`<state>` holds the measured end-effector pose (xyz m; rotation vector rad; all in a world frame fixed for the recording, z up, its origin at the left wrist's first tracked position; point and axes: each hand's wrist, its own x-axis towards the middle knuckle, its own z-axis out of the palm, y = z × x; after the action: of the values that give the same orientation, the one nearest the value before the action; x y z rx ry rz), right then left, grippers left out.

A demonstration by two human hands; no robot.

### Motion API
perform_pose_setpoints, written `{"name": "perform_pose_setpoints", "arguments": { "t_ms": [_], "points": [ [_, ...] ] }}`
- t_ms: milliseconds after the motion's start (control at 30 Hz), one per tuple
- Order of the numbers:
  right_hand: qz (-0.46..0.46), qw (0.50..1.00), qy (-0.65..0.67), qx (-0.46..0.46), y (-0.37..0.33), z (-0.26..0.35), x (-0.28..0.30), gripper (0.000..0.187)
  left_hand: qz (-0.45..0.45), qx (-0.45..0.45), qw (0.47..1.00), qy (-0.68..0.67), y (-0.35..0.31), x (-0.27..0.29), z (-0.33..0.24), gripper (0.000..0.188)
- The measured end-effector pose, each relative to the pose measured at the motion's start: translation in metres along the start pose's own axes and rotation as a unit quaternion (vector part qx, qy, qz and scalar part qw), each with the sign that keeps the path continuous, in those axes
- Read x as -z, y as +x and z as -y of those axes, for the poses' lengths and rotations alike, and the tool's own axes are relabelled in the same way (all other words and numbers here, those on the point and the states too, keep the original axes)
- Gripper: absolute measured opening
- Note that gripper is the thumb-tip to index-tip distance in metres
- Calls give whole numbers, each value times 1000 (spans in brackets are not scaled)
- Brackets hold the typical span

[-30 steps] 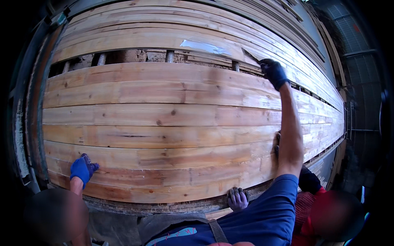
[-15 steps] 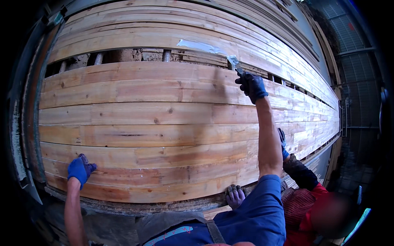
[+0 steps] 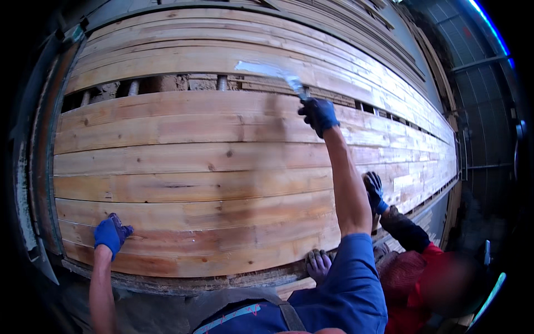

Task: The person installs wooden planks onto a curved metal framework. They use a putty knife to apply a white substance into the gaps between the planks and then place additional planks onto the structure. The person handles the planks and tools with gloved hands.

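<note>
**Wooden boards fill the view, with a right hand and a scraper over their far side**

The boards lie side by side, their long joints running from left to right and bending with the lens. They are warm brown on the left, with dark knots, and shine pale toward the right. Beyond them lies a second set, the far boards, parted from the near ones by a long dark gap that narrows to the right. Behind these, loose planks lie lengthwise at the upper right. A worn metal frame stands along the left end.

At the lower right is another person in red with a dark sleeve, whose blue-gloved hand rests on the near boards. Short grey metal bars cross the gap. A pale bluish smear stretches along the near edge of the far boards.

The right hand, in a dark blue glove, has its fingers closed around the scraper's handle. The left hand, in a brighter blue glove, is at the left end of the nearest boards; whether its fingers grip anything, I cannot tell. The scraper's blade, coated with pale paste, points away from the person at the smear's right end; whether it touches wood is unclear.
</note>
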<state>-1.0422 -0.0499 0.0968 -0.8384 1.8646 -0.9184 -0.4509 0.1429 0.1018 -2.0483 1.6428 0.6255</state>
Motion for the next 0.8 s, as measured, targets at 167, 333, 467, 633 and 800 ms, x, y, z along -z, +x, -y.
{"name": "perform_pose_setpoints", "arguments": {
  "t_ms": [167,333,467,633,800],
  "points": [
    [-41,998,0,57,-15,-3,45,27,-7,-7,1000,-21,0,-10,7,50],
    [-193,888,-368,200,10,-9,62,27,-2,-11,1000,-5,2,-6,6,49],
    [-189,754,-513,365,10,-24,50,18,-5,-12,1000,-5,2,-3,2,49],
    [-139,711,-623,294,1,-36,21,28,-7,-19,1000,-6,8,-4,11,49],
    [-227,685,-608,332,-14,2,29,15,-4,-13,1000,-18,2,-1,9,48]
  ]
}}
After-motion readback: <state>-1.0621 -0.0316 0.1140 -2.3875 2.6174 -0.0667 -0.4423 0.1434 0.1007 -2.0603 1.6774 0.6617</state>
